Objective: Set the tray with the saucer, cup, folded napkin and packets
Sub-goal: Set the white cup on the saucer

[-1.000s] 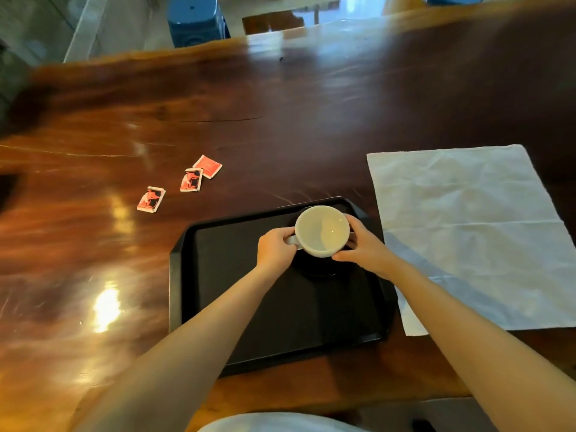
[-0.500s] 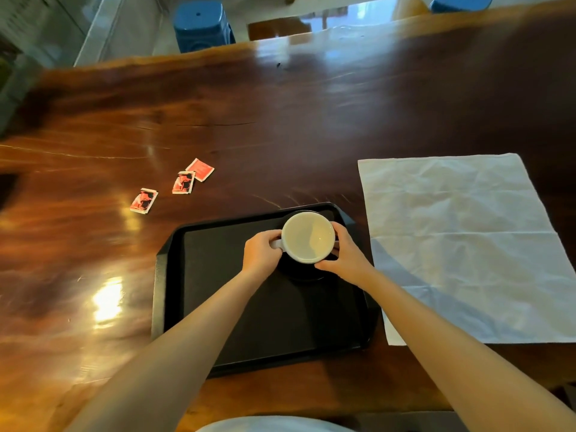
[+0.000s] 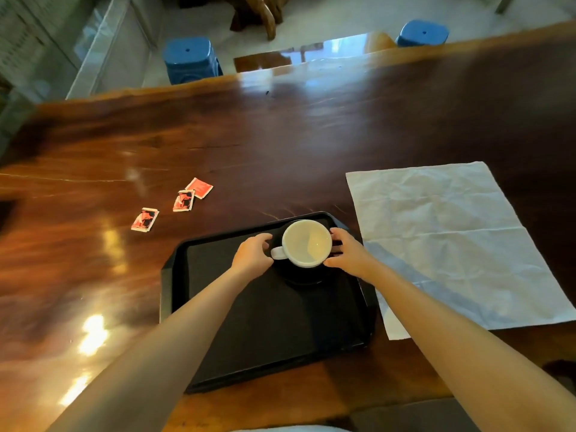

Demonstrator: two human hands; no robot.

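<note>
A black tray lies on the wooden table in front of me. In its far right corner a white cup stands on a dark saucer, handle pointing left. My left hand curls at the handle. My right hand presses its fingers and thumb against the cup's right side. A white napkin lies unfolded flat on the table right of the tray, its near left corner tucked by the tray's edge. Three red packets lie on the table beyond the tray's left side.
The table's far edge runs across the top, with two blue stools behind it. The table's near edge is just below the tray.
The view has tilted up, showing more of the room. Both hands stay at the cup in the tray's far right corner. More of the cup's handle shows beside my left hand.
</note>
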